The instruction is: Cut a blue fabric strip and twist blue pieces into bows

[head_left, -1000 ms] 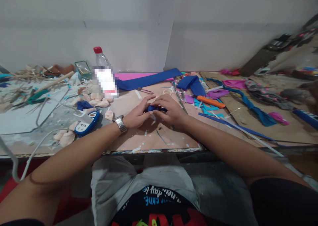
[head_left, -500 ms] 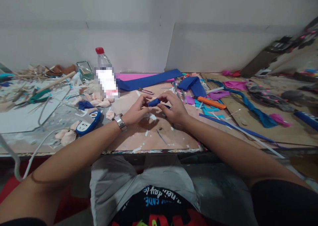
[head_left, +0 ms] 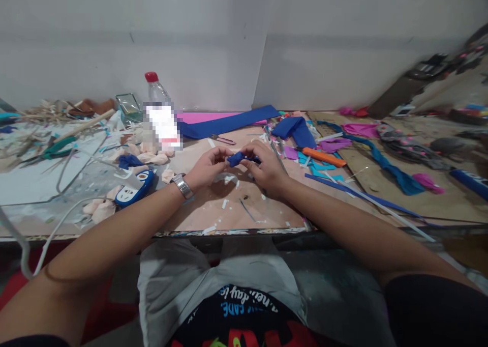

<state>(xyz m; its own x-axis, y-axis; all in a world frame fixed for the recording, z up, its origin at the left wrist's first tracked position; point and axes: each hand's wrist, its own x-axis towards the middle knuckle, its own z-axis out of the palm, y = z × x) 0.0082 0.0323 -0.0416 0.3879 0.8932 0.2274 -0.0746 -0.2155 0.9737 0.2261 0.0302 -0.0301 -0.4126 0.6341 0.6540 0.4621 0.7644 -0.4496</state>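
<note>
Between my two hands is a small rolled piece of blue crepe paper (head_left: 236, 158), held just above the table. My left hand (head_left: 208, 169), with a metal watch (head_left: 182, 185) at its wrist, pinches the left end of the roll. The fingers and thumb of my right hand (head_left: 266, 170) close on its right end, and some blue shows beyond those fingers. Behind the hands lie a long blue crepe paper strip (head_left: 232, 125) and small pink-handled snips (head_left: 223, 139). To the right is a folded blue strip (head_left: 294, 132).
A bottle with a red cap (head_left: 151, 76) stands at the back left. A blue and white power strip (head_left: 136, 188) with a cable lies left of my forearm. An orange utility knife (head_left: 324, 156) rests on coloured scraps at right. Green-handled pliers (head_left: 61, 147) lie far left.
The blue roll looks more crumpled at its left end, where my left fingers have closed in on it. My right hand stays almost in place.
</note>
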